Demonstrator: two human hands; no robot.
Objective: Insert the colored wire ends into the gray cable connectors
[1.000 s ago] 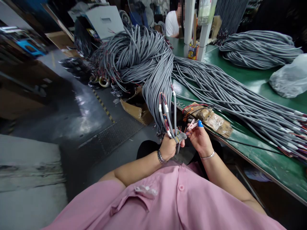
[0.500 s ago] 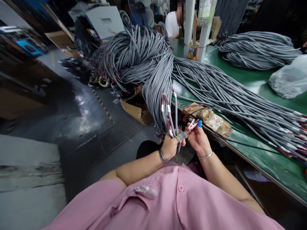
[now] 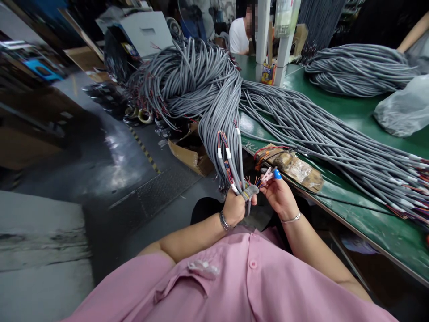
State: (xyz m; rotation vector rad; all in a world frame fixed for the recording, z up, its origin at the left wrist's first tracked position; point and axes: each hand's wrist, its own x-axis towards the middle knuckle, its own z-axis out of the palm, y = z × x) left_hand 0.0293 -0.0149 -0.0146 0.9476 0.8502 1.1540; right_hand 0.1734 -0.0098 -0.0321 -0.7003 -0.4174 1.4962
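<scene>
My left hand (image 3: pixel 235 206) is closed around several grey cables (image 3: pixel 240 166), a grey knitted sleeve over its thumb. Coloured wire ends (image 3: pixel 256 181) fan out beyond that thumb. Other stripped ends with white bands (image 3: pixel 228 153) stand up above the fist. My right hand (image 3: pixel 280 197), a blue cover (image 3: pixel 277 174) on one fingertip, pinches a small pink clip-like tool (image 3: pixel 267 175) close to the wire ends. Whether the tool's tips touch a wire is too small to tell.
A large heap of grey cables (image 3: pixel 191 80) hangs over the green table's (image 3: pixel 351 219) left end. More cables (image 3: pixel 318 125) run along it to the right. A wooden block (image 3: pixel 298 170) lies at the near edge. A coil (image 3: pixel 358 69) and plastic bag (image 3: pixel 398 109) lie farther back; a person's arm (image 3: pixel 414 36) reaches in.
My left hand and its cables have shifted slightly left. The coloured wire ends now show more spread out, and the pink tool sits slightly lower. Another person's arm has appeared at the upper right.
</scene>
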